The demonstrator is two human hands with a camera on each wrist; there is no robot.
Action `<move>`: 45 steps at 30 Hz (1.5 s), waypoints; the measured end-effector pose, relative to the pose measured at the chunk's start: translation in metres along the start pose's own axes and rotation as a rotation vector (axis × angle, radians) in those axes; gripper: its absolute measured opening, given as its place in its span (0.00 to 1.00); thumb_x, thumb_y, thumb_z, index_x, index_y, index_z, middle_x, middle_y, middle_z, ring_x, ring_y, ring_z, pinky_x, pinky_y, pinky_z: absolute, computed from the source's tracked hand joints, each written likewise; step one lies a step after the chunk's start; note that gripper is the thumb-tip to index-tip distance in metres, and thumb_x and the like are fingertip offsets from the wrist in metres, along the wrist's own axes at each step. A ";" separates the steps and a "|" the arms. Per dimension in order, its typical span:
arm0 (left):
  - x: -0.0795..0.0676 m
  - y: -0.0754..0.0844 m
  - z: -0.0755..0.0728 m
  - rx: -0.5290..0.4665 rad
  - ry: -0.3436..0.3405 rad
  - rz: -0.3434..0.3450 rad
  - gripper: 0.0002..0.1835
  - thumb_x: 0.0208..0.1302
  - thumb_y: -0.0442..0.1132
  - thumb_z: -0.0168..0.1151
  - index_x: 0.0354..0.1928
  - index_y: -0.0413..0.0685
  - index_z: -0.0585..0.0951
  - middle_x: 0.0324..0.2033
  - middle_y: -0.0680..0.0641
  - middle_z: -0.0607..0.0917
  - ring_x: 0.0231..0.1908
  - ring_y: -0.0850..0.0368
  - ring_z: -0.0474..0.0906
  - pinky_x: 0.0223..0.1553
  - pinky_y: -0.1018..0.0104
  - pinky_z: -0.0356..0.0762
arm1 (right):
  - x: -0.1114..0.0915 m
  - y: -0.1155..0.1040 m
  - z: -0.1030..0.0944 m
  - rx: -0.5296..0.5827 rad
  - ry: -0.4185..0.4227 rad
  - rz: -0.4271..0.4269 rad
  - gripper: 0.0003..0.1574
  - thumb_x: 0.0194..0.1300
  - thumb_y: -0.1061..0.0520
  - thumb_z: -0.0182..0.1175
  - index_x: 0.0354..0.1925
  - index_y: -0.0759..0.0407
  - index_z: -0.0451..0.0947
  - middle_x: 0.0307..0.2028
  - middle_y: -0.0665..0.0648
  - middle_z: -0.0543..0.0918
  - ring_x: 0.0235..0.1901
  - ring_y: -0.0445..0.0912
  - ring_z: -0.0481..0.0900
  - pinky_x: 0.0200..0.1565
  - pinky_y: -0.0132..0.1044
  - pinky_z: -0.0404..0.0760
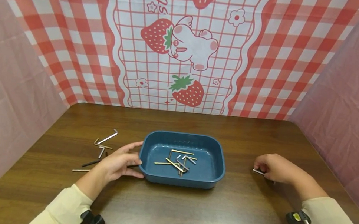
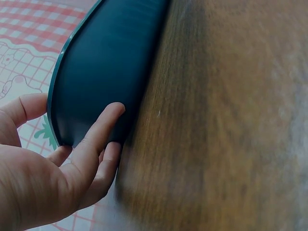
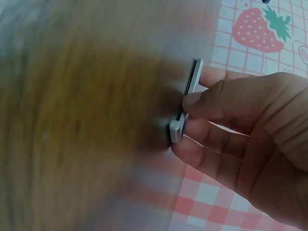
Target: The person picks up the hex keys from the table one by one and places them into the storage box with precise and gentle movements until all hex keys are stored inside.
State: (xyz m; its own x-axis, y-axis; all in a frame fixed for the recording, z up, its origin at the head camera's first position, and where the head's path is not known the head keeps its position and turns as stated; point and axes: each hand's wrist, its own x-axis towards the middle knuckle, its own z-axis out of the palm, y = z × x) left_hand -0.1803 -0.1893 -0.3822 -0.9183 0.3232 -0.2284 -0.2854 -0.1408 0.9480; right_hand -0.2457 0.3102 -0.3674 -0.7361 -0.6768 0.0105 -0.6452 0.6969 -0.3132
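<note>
A blue rectangular tray [image 1: 180, 182] stands mid-table with several gold and silver hex keys [image 1: 182, 152] lying crossed on its floor. At its left end, my left hand [image 1: 119, 162] rests spread fingertips on the outer wall. The left wrist view shows those fingers [image 2: 98, 127] fairly straight against the tray's side [image 2: 106, 62], one reaching the rim. To the right of the tray, my right hand [image 1: 273, 167] pinches a silver L-shaped hex key [image 3: 194, 82] low over the tabletop. Its thumb [image 3: 192, 102] presses on the long arm, and the short bent end sticks out between the fingers.
Left of the tray, loose hex keys lie scattered on the brown wooden table [image 1: 167, 215], among them a silver one [image 1: 107, 137] and a black one [image 1: 90, 163]. A strawberry-print cloth [image 1: 188, 90] hangs behind, with pink cloth walls at both sides.
</note>
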 end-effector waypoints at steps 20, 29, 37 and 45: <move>0.001 -0.001 -0.001 -0.003 -0.006 -0.004 0.44 0.55 0.24 0.52 0.75 0.44 0.51 0.49 0.37 0.77 0.39 0.50 0.80 0.43 0.41 0.81 | 0.014 -0.015 -0.003 -0.053 -0.028 0.023 0.26 0.41 0.77 0.63 0.38 0.55 0.80 0.23 0.44 0.72 0.24 0.36 0.68 0.26 0.32 0.71; 0.001 -0.001 -0.001 -0.003 -0.009 0.009 0.44 0.54 0.24 0.52 0.75 0.42 0.51 0.52 0.33 0.75 0.41 0.49 0.80 0.43 0.41 0.81 | 0.018 -0.031 -0.021 -0.042 -0.047 0.010 0.26 0.41 0.77 0.64 0.40 0.57 0.80 0.24 0.46 0.73 0.25 0.38 0.69 0.26 0.32 0.73; 0.002 -0.003 -0.002 -0.006 -0.011 0.016 0.44 0.54 0.23 0.52 0.75 0.42 0.51 0.53 0.33 0.75 0.41 0.49 0.80 0.42 0.41 0.81 | 0.028 -0.045 -0.031 -0.070 -0.038 -0.059 0.27 0.39 0.78 0.60 0.37 0.55 0.80 0.20 0.43 0.69 0.23 0.35 0.67 0.27 0.32 0.73; 0.002 -0.003 -0.002 -0.008 -0.011 0.015 0.44 0.54 0.23 0.52 0.75 0.42 0.51 0.52 0.33 0.75 0.41 0.49 0.80 0.42 0.41 0.82 | 0.042 -0.068 -0.040 -0.058 -0.059 -0.109 0.24 0.41 0.78 0.60 0.25 0.49 0.71 0.19 0.43 0.67 0.22 0.36 0.66 0.24 0.31 0.71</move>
State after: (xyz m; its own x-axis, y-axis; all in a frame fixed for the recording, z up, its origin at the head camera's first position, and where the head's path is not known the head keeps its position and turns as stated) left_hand -0.1819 -0.1902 -0.3857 -0.9196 0.3311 -0.2114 -0.2735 -0.1533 0.9496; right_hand -0.2410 0.2435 -0.3080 -0.6490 -0.7607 -0.0147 -0.7325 0.6299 -0.2580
